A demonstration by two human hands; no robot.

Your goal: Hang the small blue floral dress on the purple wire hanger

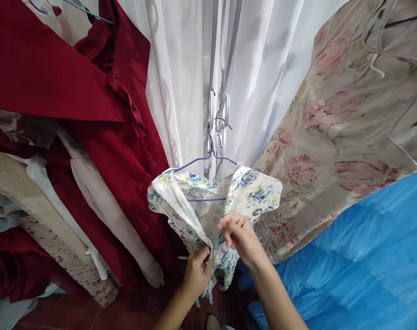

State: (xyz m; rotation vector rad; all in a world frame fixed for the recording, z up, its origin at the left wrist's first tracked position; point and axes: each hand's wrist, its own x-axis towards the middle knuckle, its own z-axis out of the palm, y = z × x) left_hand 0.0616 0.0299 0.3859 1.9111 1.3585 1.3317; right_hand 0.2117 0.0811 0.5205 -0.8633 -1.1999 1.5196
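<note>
Head view: floral garment (257,191) on purple hanger (212,149), before white curtain (186,68). Left hand (197,271) pinches its front edge; right hand (241,237) half-curled at opposite front, grip on cloth hard to tell. Likely light, soft, limp (one edge folds back, pale inside showing), apt to slide off slim hanger. Best held by front edges or shoulders.

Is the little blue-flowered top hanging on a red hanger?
No, the hanger showing at the neck of the top is purple.
</note>
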